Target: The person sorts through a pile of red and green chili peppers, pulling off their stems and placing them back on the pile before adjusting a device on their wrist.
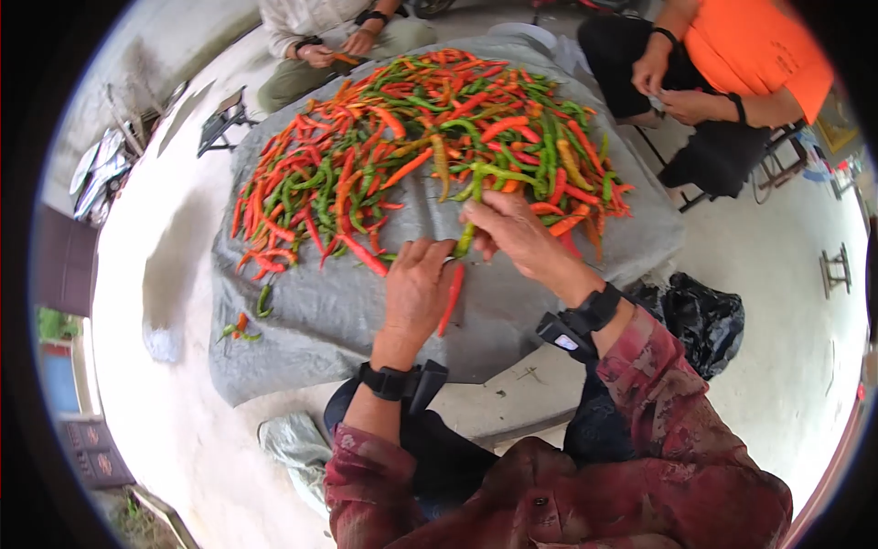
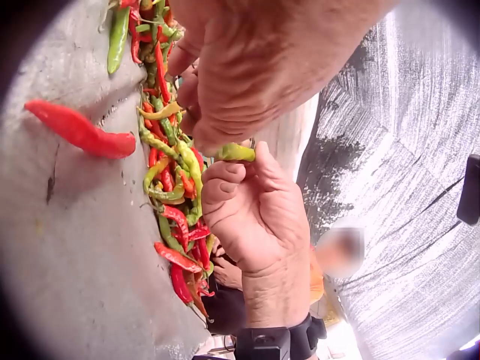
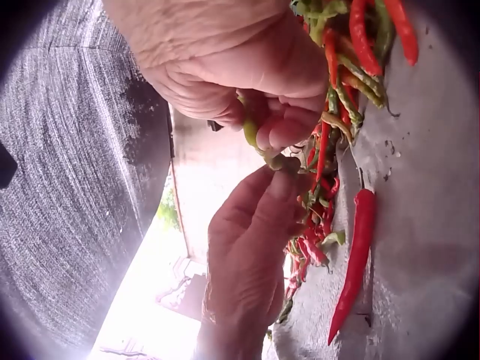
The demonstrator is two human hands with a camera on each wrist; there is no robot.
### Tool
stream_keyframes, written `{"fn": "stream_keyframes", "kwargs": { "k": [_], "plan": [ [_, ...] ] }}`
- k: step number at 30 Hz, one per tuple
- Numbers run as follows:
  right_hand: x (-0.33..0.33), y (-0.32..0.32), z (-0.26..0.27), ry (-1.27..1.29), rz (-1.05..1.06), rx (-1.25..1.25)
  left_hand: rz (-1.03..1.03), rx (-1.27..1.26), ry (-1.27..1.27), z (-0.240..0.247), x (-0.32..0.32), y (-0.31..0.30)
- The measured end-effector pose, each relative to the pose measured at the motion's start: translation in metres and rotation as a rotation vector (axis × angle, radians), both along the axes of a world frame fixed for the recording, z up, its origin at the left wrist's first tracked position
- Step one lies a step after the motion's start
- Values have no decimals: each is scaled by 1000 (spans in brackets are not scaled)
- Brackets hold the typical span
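A yellow-green pepper [image 1: 465, 241] is at the centre of the head view, between two hands. The right hand [image 1: 521, 236] curls its fingers round the body; the left hand [image 1: 419, 285] pinches the lower end. The step looks like working at that end, perhaps the stem; next seems to call for a steady hold and a small pull. Just below, a red pepper [image 1: 452, 299] lies on grey sheeting [image 1: 311, 334]; a pepper heap [image 1: 346, 192] fills the upper middle.
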State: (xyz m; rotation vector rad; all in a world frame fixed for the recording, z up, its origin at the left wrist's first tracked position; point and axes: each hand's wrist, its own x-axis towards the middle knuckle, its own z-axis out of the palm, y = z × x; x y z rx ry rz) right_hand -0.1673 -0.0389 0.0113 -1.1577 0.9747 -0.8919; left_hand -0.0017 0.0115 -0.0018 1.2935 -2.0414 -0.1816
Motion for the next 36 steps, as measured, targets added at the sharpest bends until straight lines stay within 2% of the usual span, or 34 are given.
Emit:
{"fn": "stream_keyframes", "kwargs": {
  "k": [5,11,13,17,20,22,24,26,28,30,33,34,36],
  "plan": [
    [14,2,7,-33,-11,5,65,-58,-72,-9,12,3],
    [31,6,6,142,178,-241,170,-163,-34,-7,12,0],
    [35,7,1,297,54,-318,185,-191,-28,-5,11,-1],
    [31,-6,-27,444,10,-539,197,-210,-32,-1,11,-2],
    [33,-6,-23,416,-14,-502,219,-205,-74,-4,10,-5],
    [35,-4,-18,409,-8,-490,242,-111,-83,-6,7,-5],
    [35,-4,-13,392,-55,-598,217,-67,-118,-5,9,-5],
    [34,-5,1,337,-106,-531,188,-22,-151,0,11,-3],
    [28,-8,11,286,-163,-460,257,106,-15,9,12,3],
    [21,-14,19,207,-209,-325,229,146,-10,5,14,6],
    [13,-16,23,140,-119,-158,153,179,-187,-28,5,10],
    [12,-13,25,102,-96,-146,96,215,-229,-27,5,10],
    [4,-15,20,83,-47,-132,121,214,-271,-19,3,12]
  ]
}}
